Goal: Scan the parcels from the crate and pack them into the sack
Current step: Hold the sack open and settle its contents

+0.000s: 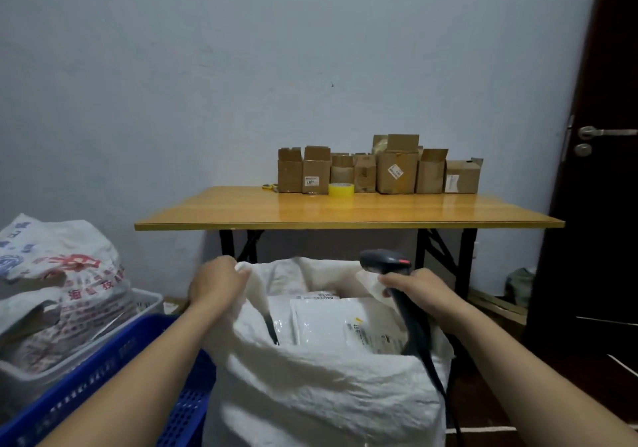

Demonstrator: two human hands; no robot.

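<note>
A big white woven sack [321, 388] stands open in front of me on the floor. Several white plastic parcels [324, 322] with printed labels lie inside it. My left hand [215, 282] grips the sack's left rim and holds it up. My right hand [414, 288] holds a dark barcode scanner [386, 262] by its handle and also pinches the sack's right rim; the scanner's cable runs down the sack's right side. The blue plastic crate [103, 377] sits at lower left, partly hidden by my left forearm; its contents are out of sight.
A yellow-topped folding table [345, 212] stands behind the sack, carrying several brown cardboard boxes [379, 170], a yellow tape roll [340, 189] and scissors. A filled printed sack [58, 284] rests in a grey bin at left. A dark door [600, 170] is at right.
</note>
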